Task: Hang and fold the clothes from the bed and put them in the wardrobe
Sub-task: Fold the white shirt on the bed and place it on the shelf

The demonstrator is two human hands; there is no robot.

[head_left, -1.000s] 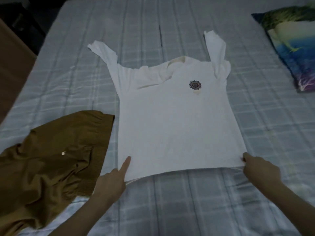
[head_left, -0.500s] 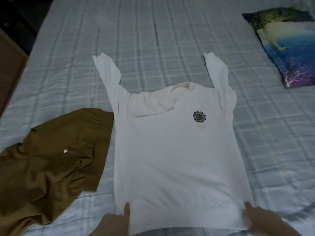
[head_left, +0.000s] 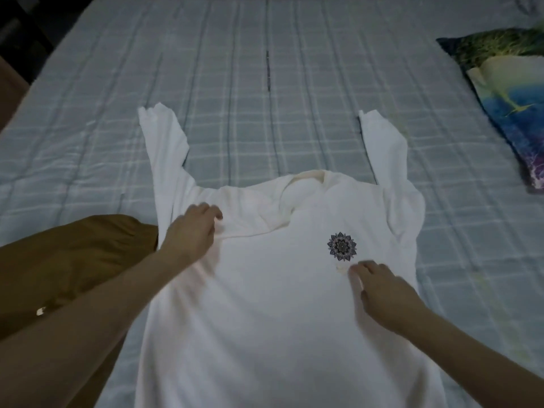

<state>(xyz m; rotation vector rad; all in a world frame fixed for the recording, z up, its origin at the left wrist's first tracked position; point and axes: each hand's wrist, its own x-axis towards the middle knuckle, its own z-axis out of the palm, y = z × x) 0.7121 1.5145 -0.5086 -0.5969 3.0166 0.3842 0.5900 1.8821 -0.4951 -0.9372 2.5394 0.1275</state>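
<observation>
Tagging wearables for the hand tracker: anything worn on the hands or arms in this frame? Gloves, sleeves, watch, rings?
Nothing worn that shows. The left hand and right hand are bare, with no gloves, and no rings can be made out, though the fingers are slightly blurred. Both forearms are uncovered to the frame edge: no sleeves, watch or bands in view.

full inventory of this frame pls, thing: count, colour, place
shirt: 1, white with a small dark flower print, spread flat mid-bed, both sleeves pointing away from the person
garment: 1, brown, crumpled on the bed to the left of the shirt
pillow: 1, blue, green and cream print, right edge of the bed
bed: 1, pale blue-grey checked cover, under everything
hands: 2, bare; left hand at the shirt's left shoulder, fingers curled on a fold; right hand flat on the chest just below the print
</observation>
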